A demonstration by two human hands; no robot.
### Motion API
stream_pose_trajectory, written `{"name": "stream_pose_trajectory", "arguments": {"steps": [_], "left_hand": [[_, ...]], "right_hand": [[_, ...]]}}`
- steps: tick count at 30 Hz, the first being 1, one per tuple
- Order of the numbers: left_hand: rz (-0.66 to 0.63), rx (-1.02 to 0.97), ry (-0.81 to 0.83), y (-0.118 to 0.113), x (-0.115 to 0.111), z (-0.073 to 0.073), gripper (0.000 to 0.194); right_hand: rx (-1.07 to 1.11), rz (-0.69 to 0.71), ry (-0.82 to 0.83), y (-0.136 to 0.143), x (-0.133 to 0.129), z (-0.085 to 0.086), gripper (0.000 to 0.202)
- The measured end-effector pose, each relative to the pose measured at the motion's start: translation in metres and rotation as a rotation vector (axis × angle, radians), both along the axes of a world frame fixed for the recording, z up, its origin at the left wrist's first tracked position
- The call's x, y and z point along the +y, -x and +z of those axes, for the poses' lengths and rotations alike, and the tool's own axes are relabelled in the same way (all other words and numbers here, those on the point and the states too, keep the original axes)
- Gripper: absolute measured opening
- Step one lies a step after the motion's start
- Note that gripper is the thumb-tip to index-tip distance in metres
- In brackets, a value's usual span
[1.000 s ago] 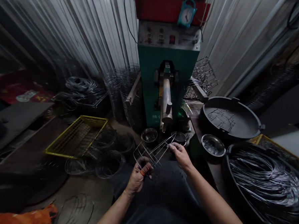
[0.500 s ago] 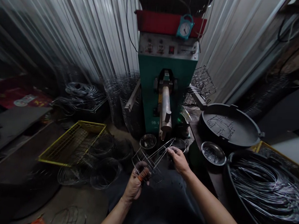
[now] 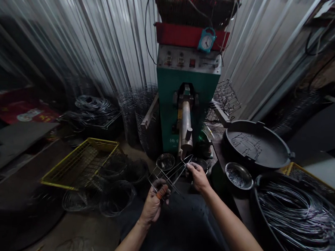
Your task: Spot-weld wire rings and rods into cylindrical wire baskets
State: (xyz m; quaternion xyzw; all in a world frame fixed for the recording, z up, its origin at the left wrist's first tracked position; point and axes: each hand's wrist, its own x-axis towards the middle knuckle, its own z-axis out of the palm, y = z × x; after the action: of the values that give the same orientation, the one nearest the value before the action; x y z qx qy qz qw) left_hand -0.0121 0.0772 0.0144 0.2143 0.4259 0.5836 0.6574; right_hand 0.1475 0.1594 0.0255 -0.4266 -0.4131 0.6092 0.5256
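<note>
Between my hands is a wire frame (image 3: pixel 169 174) made of thin metal rods, held over my lap. My left hand (image 3: pixel 155 199) is closed around its lower left part, with something orange wrapped on the thumb. Pinched at the frame's upper right end are the fingers of my right hand (image 3: pixel 195 173). That end lies just under the tip of the machine's round metal arm (image 3: pixel 186 130), close to it; whether they touch I cannot tell. The green machine (image 3: pixel 173 88) stands straight ahead.
Small bowls (image 3: pixel 165 161) sit below the machine's arm. At right are a black round pan (image 3: pixel 256 141) with wire pieces, a metal bowl (image 3: pixel 239 176) of short pins and a tub of wire rods (image 3: pixel 300 211). A yellow crate (image 3: pixel 60 165) and wire rings (image 3: pixel 117 197) lie left.
The frame's far end has come up nearer to the machine arm's tip, with both hands still gripping it. The camera view has tilted slightly upward.
</note>
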Motion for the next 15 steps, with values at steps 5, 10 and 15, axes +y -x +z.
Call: {"name": "stream_pose_trajectory", "arguments": {"steps": [5,10,15], "left_hand": [[0.012,-0.004,0.005,-0.003,0.003,0.009,0.042],[0.012,-0.004,-0.002,-0.004,0.003,0.016,0.041],[0.018,-0.023,-0.001,-0.006,0.002,0.019,0.038]], "right_hand": [[0.062,-0.004,0.074,0.000,0.003,0.004,0.028],[0.080,0.002,0.102,0.001,0.006,0.005,0.027],[0.063,-0.015,0.114,0.002,0.006,0.005,0.027]]}}
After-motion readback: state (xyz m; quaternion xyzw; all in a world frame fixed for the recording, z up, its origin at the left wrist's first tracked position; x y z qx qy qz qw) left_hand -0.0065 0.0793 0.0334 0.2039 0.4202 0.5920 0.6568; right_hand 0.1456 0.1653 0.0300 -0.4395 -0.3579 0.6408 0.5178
